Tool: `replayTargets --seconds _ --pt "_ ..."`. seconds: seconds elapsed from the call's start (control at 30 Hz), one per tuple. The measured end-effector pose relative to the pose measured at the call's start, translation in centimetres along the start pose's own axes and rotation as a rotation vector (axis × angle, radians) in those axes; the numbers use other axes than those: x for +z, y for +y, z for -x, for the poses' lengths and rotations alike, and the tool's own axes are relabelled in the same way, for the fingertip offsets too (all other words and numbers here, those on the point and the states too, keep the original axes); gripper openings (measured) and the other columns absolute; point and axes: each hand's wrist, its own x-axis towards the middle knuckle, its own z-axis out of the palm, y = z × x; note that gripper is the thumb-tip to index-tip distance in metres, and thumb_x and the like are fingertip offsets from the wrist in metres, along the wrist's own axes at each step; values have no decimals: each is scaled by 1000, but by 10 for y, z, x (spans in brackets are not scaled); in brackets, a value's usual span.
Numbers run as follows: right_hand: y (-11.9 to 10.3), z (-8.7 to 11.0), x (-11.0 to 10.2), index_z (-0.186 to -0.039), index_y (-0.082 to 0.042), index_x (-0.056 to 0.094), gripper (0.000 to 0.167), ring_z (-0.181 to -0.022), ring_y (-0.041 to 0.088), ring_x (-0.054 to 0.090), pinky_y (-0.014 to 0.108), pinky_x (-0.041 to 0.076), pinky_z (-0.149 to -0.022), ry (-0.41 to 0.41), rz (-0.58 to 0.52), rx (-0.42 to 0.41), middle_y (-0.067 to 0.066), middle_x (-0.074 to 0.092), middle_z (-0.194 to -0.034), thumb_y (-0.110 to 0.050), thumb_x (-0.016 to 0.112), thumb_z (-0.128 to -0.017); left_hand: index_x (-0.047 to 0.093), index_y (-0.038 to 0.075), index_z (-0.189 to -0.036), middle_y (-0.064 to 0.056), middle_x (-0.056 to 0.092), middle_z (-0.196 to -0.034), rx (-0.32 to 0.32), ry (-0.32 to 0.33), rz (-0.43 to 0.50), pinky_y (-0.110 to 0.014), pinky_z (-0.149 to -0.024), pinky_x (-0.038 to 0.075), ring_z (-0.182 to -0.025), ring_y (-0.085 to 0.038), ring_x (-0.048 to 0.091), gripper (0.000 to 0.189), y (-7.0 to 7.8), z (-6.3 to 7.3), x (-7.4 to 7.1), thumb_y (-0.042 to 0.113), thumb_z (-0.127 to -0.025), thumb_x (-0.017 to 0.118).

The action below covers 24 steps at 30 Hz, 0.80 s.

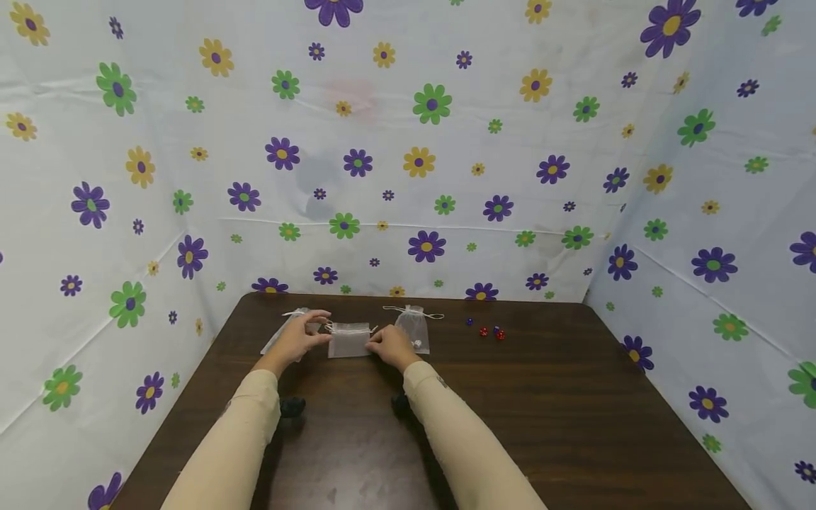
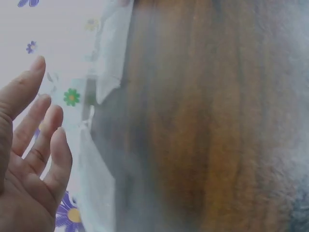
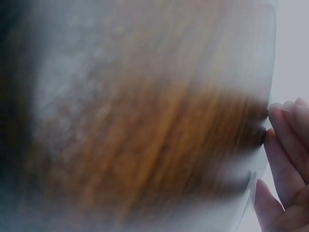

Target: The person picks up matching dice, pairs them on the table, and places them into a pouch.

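A white sheer drawstring pouch (image 1: 348,343) lies flat at the table's far side, its cord gathered along the top. At its right edge, my right hand (image 1: 392,347) pinches the pouch corner between curled fingertips. My left hand (image 1: 298,341) hovers by its left side, thumb and fingers spread apart with nothing held. In the left wrist view those spread fingers (image 2: 60,150) stand clear of the fabric. Partly behind the left hand lies a second sheer pouch (image 1: 275,338). Beside the right hand is a third pouch (image 1: 414,324), holding a white die (image 1: 417,344).
To the right lie loose dice: a blue die (image 1: 469,321), a red die (image 1: 484,331), another blue die (image 1: 496,329) and another red die (image 1: 500,336). A flowered cloth (image 1: 421,198) hangs around the back and sides of the brown table (image 1: 542,418).
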Motion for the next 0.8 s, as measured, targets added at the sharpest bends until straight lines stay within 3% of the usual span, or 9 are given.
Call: replayTargets --seconds 0.2,0.33,0.53,0.8 --pt "-1 -1 1 -101 -16 82 15 -100 21 70 38 54 -90 -1 3 20 -2 77 -104 -26 75 -94 57 -1 -136 -26 59 -130 35 -74 -24 -41 -73 56 -97 -33 66 47 7 -2 1 8 -93 74" --pt "-1 -3 3 -99 -15 83 14 -99 21 71 39 54 -89 6 -3 22 -2 77 -100 -26 75 -93 60 -1 -127 -23 64 -120 61 -85 -44 -45 -80 54 -99 -35 65 40 8 -3 6 8 -92 76" --pt "0 -3 4 -100 -16 83 15 -101 21 70 39 53 -92 9 3 37 -3 77 -100 -27 75 -94 63 0 -111 -14 68 -98 116 -66 -90 -40 -78 50 -87 -25 63 31 5 -7 12 6 -87 80" --pt "1 -1 3 -102 -16 82 16 -102 21 70 40 53 -93 7 -1 40 -2 77 -102 -27 74 -95 70 5 -97 -9 70 -96 98 -33 -165 -45 -81 53 -89 -25 64 12 -1 -8 17 9 -89 78"
